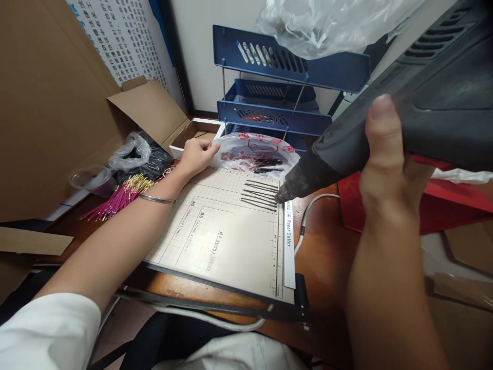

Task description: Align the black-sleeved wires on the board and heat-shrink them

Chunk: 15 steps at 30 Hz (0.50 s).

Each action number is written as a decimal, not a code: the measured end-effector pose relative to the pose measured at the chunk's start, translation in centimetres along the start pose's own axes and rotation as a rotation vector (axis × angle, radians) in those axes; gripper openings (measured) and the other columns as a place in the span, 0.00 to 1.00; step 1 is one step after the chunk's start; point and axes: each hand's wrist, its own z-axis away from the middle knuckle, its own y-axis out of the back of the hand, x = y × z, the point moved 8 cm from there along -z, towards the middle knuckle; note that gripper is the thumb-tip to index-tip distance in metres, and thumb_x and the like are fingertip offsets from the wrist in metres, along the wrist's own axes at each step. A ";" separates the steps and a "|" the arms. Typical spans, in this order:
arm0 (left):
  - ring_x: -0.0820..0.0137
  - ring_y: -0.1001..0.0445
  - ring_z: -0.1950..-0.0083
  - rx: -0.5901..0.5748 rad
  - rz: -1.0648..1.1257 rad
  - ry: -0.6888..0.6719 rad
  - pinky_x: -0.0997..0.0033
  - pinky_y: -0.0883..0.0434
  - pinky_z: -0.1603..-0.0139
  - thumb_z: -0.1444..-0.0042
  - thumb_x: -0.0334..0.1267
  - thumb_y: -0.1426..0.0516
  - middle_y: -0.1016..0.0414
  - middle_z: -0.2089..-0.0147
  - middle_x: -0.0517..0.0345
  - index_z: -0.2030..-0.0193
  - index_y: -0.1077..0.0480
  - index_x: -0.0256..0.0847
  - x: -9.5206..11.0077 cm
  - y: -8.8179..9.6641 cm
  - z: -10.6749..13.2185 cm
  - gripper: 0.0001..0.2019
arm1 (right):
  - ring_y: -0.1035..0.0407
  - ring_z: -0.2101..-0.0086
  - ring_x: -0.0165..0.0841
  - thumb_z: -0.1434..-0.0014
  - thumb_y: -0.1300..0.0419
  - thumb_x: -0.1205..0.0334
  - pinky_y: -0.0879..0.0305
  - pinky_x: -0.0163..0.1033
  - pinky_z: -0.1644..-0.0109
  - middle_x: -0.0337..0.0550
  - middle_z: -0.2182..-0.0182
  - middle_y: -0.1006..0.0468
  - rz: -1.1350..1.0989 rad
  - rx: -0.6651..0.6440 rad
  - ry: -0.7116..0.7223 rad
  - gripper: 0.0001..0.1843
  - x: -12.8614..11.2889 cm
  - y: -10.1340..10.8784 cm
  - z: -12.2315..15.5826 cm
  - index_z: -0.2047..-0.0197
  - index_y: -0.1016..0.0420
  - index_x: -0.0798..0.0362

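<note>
My right hand is wrapped round a black heat gun, thumb along its side. The gun's nozzle tip points down-left at the right ends of several thin black strips, laid side by side on a paper cutter. Beyond the cutter's far edge, my left hand is closed, thumb and finger pinched at the rim of a clear plastic bag with red print. More black strips lie in that bag.
Blue stacked trays stand behind, topped by a plastic bag. To the left are an open cardboard box, a bundle of magenta wires with gold ends and a clear cup. A red bag sits right, near a white cable.
</note>
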 end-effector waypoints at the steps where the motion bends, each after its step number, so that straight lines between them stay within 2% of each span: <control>1: 0.74 0.53 0.73 0.001 0.000 -0.001 0.65 0.51 0.67 0.38 0.38 0.39 0.54 0.80 0.65 0.83 0.50 0.41 0.0 0.0 0.0 0.27 | 0.36 0.27 0.41 0.37 0.32 0.37 0.50 0.52 0.16 0.43 0.33 0.23 -0.009 0.008 0.014 0.38 0.1 0.0 0.0 0.34 0.25 0.53; 3: 0.74 0.53 0.73 0.000 -0.003 -0.008 0.65 0.52 0.67 0.38 0.39 0.39 0.54 0.80 0.65 0.82 0.50 0.41 0.0 0.0 0.0 0.27 | 0.35 0.27 0.41 0.37 0.32 0.37 0.49 0.53 0.16 0.43 0.33 0.23 -0.030 0.047 0.010 0.38 0.4 0.2 0.1 0.33 0.25 0.53; 7: 0.74 0.53 0.73 -0.009 -0.015 -0.009 0.65 0.52 0.67 0.38 0.39 0.40 0.54 0.80 0.65 0.82 0.50 0.42 0.0 -0.1 0.0 0.27 | 0.35 0.27 0.44 0.39 0.29 0.39 0.48 0.55 0.16 0.40 0.31 0.24 -0.010 0.128 -0.100 0.35 1.6 0.7 0.3 0.35 0.23 0.49; 12: 0.74 0.52 0.73 -0.007 -0.017 -0.015 0.65 0.52 0.67 0.38 0.38 0.39 0.53 0.80 0.65 0.82 0.50 0.41 0.2 -0.2 0.0 0.27 | 0.35 0.27 0.45 0.38 0.31 0.37 0.48 0.59 0.17 0.39 0.31 0.25 -0.013 0.163 -0.081 0.34 1.9 1.1 0.0 0.35 0.23 0.47; 15: 0.74 0.52 0.74 -0.011 -0.005 0.001 0.65 0.52 0.66 0.37 0.39 0.39 0.53 0.80 0.65 0.83 0.49 0.41 0.1 -0.2 0.0 0.28 | 0.40 0.25 0.44 0.37 0.33 0.36 0.53 0.57 0.16 0.39 0.31 0.26 -0.019 0.149 -0.073 0.33 1.8 1.1 -0.1 0.37 0.23 0.46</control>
